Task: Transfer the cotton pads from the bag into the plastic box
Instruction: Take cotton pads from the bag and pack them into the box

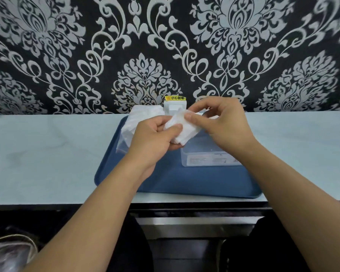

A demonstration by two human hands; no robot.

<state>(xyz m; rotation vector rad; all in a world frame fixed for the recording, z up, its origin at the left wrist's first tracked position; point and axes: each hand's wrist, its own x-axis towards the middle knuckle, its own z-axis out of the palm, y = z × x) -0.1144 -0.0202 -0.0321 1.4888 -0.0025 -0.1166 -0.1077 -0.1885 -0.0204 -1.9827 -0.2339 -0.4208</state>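
Left hand (155,138) and right hand (220,122) pinch 1 stack of cotton pads (182,130) above the plastic box (204,156) (bag (135,122) at 9 o'clock).

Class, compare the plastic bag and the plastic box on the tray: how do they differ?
The soft, crumpled clear plastic bag lies at the blue tray's left; the rigid, straight-edged clear plastic box sits at its right. The bag shows white contents; the box bears a label. Both are see-through and rest on the tray.
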